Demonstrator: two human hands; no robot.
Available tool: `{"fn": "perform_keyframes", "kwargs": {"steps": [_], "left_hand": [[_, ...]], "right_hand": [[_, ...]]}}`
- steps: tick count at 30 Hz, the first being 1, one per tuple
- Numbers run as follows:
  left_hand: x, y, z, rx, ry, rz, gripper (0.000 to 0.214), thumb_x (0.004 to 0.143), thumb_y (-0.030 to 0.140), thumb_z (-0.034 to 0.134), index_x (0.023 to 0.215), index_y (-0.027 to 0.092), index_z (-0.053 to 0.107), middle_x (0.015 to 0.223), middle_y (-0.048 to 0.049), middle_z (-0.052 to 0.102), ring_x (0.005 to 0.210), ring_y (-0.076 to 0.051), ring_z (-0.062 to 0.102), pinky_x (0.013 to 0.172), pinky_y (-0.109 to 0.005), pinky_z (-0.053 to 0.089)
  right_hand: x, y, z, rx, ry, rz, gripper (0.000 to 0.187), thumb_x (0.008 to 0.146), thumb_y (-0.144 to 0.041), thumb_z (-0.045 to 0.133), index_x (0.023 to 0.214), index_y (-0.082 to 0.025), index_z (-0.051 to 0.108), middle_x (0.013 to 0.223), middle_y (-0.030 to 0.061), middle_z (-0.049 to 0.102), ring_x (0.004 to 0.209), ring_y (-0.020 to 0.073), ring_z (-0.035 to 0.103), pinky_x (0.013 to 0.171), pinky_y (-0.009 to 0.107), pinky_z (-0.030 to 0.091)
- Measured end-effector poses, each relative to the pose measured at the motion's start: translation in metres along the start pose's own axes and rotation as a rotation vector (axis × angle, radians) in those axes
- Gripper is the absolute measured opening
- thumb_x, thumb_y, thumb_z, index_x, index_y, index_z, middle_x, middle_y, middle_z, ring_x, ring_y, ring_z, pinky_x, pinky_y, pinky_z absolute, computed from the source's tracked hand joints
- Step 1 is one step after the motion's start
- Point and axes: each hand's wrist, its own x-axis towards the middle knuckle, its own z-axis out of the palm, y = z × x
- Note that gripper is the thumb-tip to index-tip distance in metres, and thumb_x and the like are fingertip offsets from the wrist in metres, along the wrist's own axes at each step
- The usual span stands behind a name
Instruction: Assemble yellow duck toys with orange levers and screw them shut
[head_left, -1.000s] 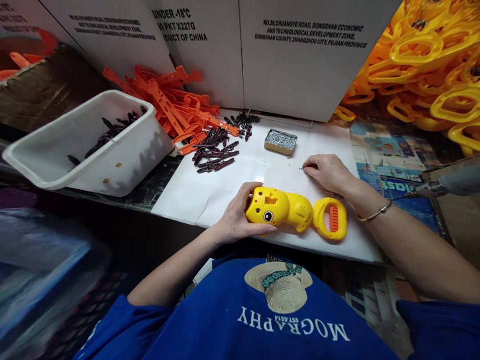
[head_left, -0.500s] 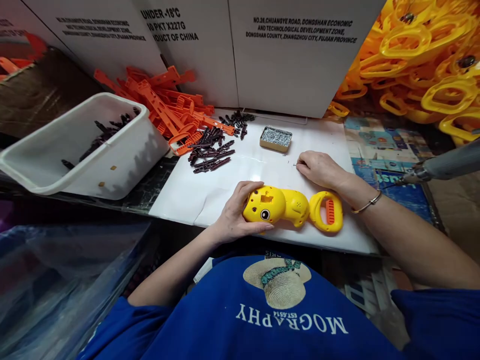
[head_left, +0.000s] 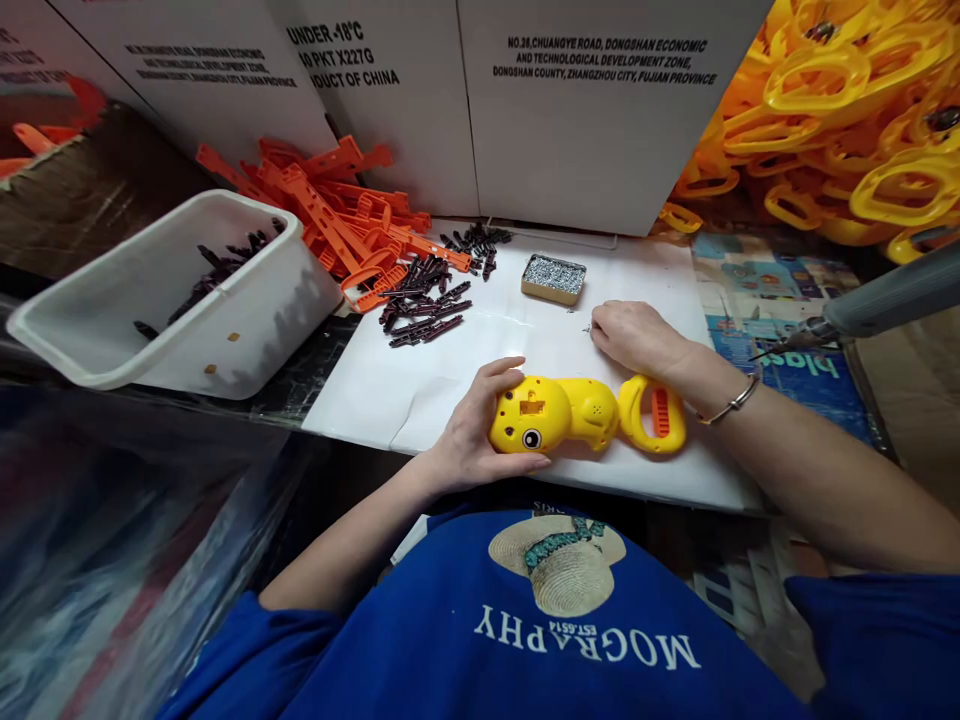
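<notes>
A yellow plastic animal toy [head_left: 534, 412] lies on the white work surface, with a round eye and a square opening in its head. My left hand [head_left: 480, 425] wraps round the head end, thumb along the near side. At the toy's other end is a yellow loop handle [head_left: 634, 422] with an orange ribbed grip [head_left: 660, 412]. Beyond the handle, my right hand [head_left: 637, 335] rests on the surface with its fingers curled together beside a few tiny loose screws [head_left: 587, 328]. Whatever its fingertips pinch is hidden. A shallow tin of small screws [head_left: 553, 278] sits just past that hand.
Dark slim plastic parts [head_left: 426, 310] and orange plastic strips [head_left: 330, 205] are heaped at the left, near a white bin [head_left: 247, 330]. A power screwdriver [head_left: 862, 310] points in from the right. Yellow handles [head_left: 817, 130] are piled behind it. White cartons [head_left: 562, 130] wall off the back.
My left hand's fingers have shifted slightly on the toy's head, and the toy has turned a little. My right hand stays by the loose screws. The power screwdriver's tip has swung left slightly.
</notes>
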Motion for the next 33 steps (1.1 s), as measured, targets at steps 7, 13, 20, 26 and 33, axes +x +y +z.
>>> {"fn": "perform_keyframes", "kwargs": {"steps": [7,13,20,26,33], "left_hand": [[-0.002,-0.001,0.003,0.001,0.028,0.069,0.089,0.073,0.042,0.089,0.145,0.029,0.038,0.14,-0.0168,0.053,0.13,-0.032,0.056,0.106,-0.056,0.052],[-0.003,-0.001,0.002,0.01,0.021,0.066,0.092,0.071,0.04,0.091,0.146,0.028,0.039,0.141,-0.0173,0.054,0.13,-0.033,0.056,0.106,-0.055,0.052],[-0.004,-0.001,0.003,0.039,0.016,0.08,0.091,0.073,0.042,0.089,0.148,0.029,0.037,0.142,-0.0169,0.053,0.129,-0.033,0.057,0.105,-0.055,0.053],[-0.004,-0.001,0.002,0.042,0.017,0.086,0.092,0.073,0.044,0.089,0.148,0.031,0.037,0.141,-0.0165,0.054,0.128,-0.033,0.058,0.103,-0.056,0.053],[-0.002,0.0,0.003,0.026,0.021,0.076,0.09,0.073,0.042,0.089,0.146,0.029,0.038,0.14,-0.0167,0.054,0.129,-0.032,0.056,0.105,-0.055,0.053]], "right_hand": [[-0.012,0.007,-0.013,0.182,-0.022,0.033,0.025,0.094,-0.021,0.046,0.092,-0.014,0.07,0.093,0.0132,0.073,0.081,0.0219,0.064,0.072,0.03,0.044],[-0.043,0.011,-0.046,0.796,-0.401,-0.16,0.026,0.092,-0.043,0.055,0.082,-0.02,0.062,0.068,-0.0006,0.06,0.061,0.0137,0.057,0.059,0.024,0.045],[-0.049,-0.001,-0.065,0.768,-0.592,-0.279,0.025,0.09,-0.042,0.059,0.076,-0.022,0.062,0.071,0.0007,0.061,0.063,0.0145,0.057,0.057,0.024,0.046],[-0.04,-0.014,-0.074,0.699,-0.634,-0.274,0.018,0.087,-0.033,0.059,0.073,-0.021,0.061,0.071,0.0017,0.063,0.061,0.0147,0.057,0.054,0.025,0.046],[-0.041,-0.016,-0.069,0.671,-0.461,-0.134,0.014,0.084,-0.027,0.062,0.072,-0.021,0.064,0.068,0.001,0.065,0.062,0.0152,0.062,0.056,0.026,0.046]]}}
